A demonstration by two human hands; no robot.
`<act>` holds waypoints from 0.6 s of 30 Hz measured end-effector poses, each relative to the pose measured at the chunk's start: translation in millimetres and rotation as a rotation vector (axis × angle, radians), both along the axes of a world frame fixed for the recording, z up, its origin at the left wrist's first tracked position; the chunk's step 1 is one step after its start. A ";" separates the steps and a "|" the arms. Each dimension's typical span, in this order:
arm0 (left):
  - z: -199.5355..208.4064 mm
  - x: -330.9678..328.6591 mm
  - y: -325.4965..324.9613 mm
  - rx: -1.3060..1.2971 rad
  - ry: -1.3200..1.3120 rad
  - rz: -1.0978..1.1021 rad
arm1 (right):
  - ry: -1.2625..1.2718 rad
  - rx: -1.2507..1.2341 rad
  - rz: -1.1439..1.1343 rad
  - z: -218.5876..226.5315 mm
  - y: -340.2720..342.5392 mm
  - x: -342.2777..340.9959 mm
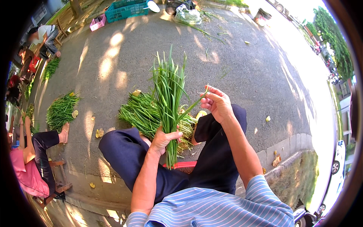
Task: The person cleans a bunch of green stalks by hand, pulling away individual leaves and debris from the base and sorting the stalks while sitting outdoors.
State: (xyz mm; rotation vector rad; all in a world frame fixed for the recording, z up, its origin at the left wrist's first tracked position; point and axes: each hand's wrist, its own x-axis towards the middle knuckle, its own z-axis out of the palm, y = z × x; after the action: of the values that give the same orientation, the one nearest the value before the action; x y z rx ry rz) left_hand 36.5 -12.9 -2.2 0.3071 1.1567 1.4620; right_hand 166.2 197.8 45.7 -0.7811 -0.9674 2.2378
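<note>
Upright between my knees stands a thick bunch of green Chinese chives (169,90). My left hand (163,140) is wrapped round it low down, with the pale cut ends sticking out below the fist. To the right of the bunch, my right hand (219,104) pinches the end of a single chive leaf (196,102), which slants up and away from the bunch. Behind the bunch, on the ground between my feet, lies a loose pile of chives (139,112), partly hidden by the bunch and my left hand.
Part of something red (185,164) shows between my thighs. Another chive heap (62,110) lies to the left, near a person in pink (32,166) on a wooden stool (60,181). Farther off are a green crate (126,10), a pink basket (98,22) and plastic bags (188,16). A curb (291,145) runs at right.
</note>
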 end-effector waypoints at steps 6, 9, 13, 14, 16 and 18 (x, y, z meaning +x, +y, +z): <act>4.2 -0.9 -1.2 0.064 -0.125 -0.018 | -0.051 -0.028 0.006 -5.1 6.5 5.9; 3.8 -1.8 -1.9 0.082 -0.146 -0.040 | -0.038 -0.048 0.036 -4.3 8.3 9.7; -0.5 -2.8 -3.8 0.101 -0.144 -0.059 | -0.057 -0.052 0.004 -3.5 9.9 14.1; -1.2 -3.4 -4.7 0.104 -0.171 -0.054 | -0.069 -0.047 -0.006 -3.4 10.5 15.3; -3.7 -4.8 -4.4 0.128 -0.209 -0.056 | -0.087 -0.038 0.001 -8.0 15.0 18.8; -2.8 -4.7 -5.0 0.132 -0.242 -0.032 | -0.104 -0.025 -0.013 -9.7 16.1 20.5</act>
State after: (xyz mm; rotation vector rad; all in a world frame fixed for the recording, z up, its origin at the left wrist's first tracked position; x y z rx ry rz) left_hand 31.8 -17.9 -5.0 0.2310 0.8600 1.5044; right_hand 186.7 213.9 36.0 -0.9198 -0.9809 2.2209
